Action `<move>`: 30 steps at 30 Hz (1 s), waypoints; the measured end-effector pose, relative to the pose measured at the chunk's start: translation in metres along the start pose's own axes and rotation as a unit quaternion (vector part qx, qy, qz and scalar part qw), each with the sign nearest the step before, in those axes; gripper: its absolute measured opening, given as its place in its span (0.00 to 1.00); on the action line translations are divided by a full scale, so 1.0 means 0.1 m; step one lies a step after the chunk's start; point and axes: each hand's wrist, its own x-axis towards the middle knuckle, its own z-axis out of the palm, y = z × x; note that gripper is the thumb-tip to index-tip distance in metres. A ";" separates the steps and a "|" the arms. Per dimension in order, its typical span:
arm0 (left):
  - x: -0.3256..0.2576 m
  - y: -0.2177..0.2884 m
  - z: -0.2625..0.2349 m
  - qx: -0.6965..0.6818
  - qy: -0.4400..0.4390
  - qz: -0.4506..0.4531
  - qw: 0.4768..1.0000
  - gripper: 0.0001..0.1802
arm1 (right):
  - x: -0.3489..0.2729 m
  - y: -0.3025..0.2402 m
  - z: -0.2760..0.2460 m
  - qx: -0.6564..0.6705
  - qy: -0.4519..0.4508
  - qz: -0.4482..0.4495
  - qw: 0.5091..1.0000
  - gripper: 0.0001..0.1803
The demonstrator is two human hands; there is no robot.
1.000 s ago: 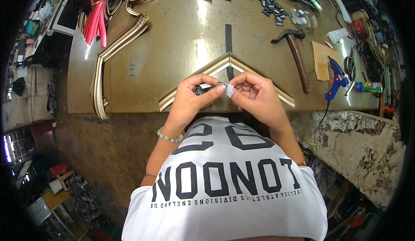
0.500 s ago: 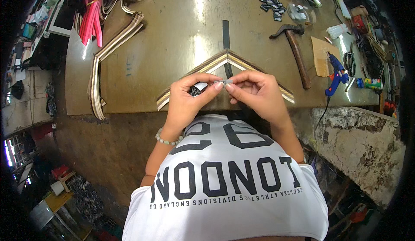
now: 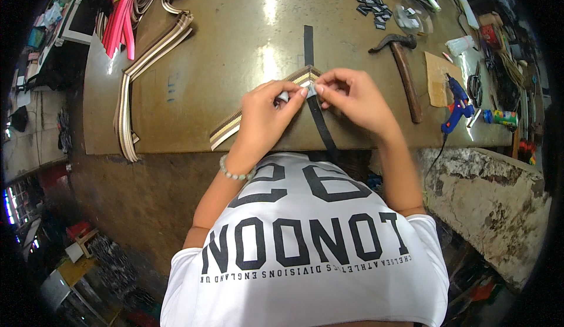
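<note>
Fingertips of my left hand [image 3: 265,115] and my right hand [image 3: 359,103] pinch a small pale grey piece [image 3: 311,90] between them. It lies over the peak of a striped brown, cream and white strap [image 3: 226,132] bent into a V; my right hand covers most of the right leg. A black strip [image 3: 321,128] runs from under the piece to the table's near edge. Beyond the peak, a dark strip [image 3: 308,44] points away from me. Something shiny and pale [image 3: 283,97] shows in the curl of my left hand, too covered to name.
To the right lie a hammer [image 3: 402,71], cardboard [image 3: 436,83] and a blue glue gun [image 3: 457,107] with its cord. Small black tags [image 3: 371,5] and a clear round dish [image 3: 409,17] sit farther back. More striped straps [image 3: 125,104] and pink strips [image 3: 119,24] lie left.
Both hands have moved away from me, bringing the small grey piece up to the V's peak. More of the black strip now shows below them, and my right hand covers the right leg.
</note>
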 end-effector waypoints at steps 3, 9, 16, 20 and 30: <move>0.16 -0.09 0.10 0.027 0.017 0.016 0.999 0.10 | 0.23 0.00 -0.02 -0.121 0.039 -0.013 0.992 0.12; 0.24 -0.17 0.13 0.033 0.008 -0.019 0.999 0.10 | 0.38 0.10 -0.05 -0.174 0.068 -0.013 0.982 0.13; 0.25 -0.15 0.14 0.022 0.009 -0.041 0.999 0.10 | 0.41 0.13 -0.01 -0.159 0.074 -0.014 0.984 0.13; 0.24 -0.16 0.15 0.035 0.003 -0.036 0.999 0.09 | 0.22 -0.06 -0.10 -0.264 0.109 -0.037 0.958 0.14; 0.23 -0.26 0.19 0.031 0.031 0.038 0.998 0.07 | -0.14 0.10 0.14 -0.328 0.074 -0.039 0.941 0.15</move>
